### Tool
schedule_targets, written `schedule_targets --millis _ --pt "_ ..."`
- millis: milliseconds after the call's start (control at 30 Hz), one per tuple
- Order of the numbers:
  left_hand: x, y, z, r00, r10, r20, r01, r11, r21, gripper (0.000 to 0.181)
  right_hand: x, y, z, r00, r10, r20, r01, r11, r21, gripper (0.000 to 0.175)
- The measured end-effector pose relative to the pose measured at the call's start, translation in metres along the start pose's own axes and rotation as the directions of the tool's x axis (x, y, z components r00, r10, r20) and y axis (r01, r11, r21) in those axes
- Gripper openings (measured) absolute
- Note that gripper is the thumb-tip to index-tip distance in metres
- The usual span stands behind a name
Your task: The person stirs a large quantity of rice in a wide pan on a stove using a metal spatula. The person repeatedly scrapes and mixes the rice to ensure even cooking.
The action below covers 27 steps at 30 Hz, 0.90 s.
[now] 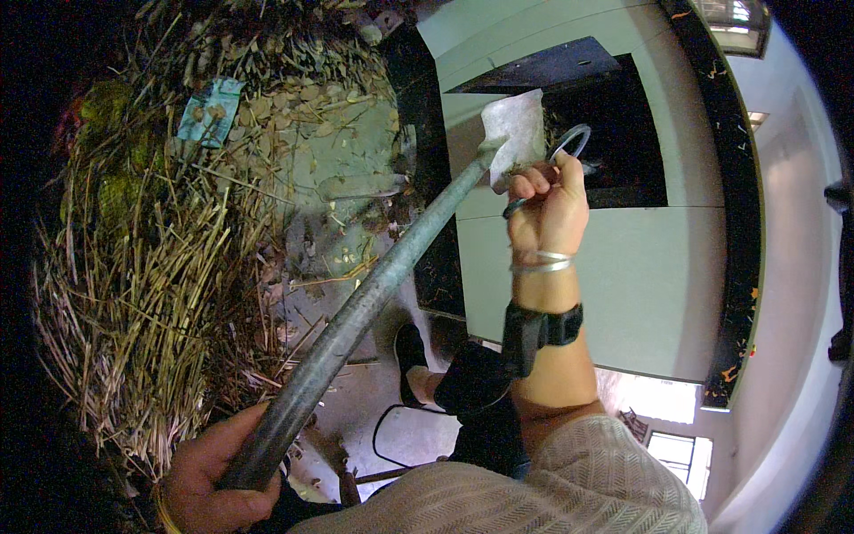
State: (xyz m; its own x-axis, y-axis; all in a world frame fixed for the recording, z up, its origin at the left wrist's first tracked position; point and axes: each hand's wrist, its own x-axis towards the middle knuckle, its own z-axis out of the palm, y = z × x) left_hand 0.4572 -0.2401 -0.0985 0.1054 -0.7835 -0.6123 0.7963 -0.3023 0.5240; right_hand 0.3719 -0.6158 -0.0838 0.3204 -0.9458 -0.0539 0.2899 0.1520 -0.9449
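My left hand, at the lower left, is closed around the end of a shovel's dark pipe handle. From there the handle runs up and right to a pale flat metal blade in front of the dark opening of a tiled stove. Just beside the blade, my right hand has its fingers curled on a thin grey loop, perhaps wire or rod. Part of that loop is hidden by the fingers. A dark metal door stands swung out at the opening.
Dry stalks are heaped on the left, with leaves and a blue-green packet near them. Pale tiles face the stove below a black patterned edge. A low stool stands by my legs.
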Motion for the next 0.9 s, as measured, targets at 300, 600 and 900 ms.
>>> schedule_targets --millis 300,600,900 --pt "0.006 -0.008 0.005 0.989 0.136 -0.053 -0.141 0.986 -0.091 0.09 0.037 -0.01 -0.017 0.973 -0.127 -0.193 0.097 0.982 -0.162 0.013" --pt "-0.002 0.007 0.016 0.999 0.033 -0.018 -0.029 0.986 0.162 0.084 -0.082 -0.021 0.006 0.999 -0.045 -0.011 0.046 0.995 0.09 0.025" --pt "-0.007 0.006 0.023 1.0 0.02 0.019 -0.022 0.991 0.134 0.066 -0.188 -0.033 -0.045 0.946 0.21 0.246 -0.183 0.975 -0.128 0.018"
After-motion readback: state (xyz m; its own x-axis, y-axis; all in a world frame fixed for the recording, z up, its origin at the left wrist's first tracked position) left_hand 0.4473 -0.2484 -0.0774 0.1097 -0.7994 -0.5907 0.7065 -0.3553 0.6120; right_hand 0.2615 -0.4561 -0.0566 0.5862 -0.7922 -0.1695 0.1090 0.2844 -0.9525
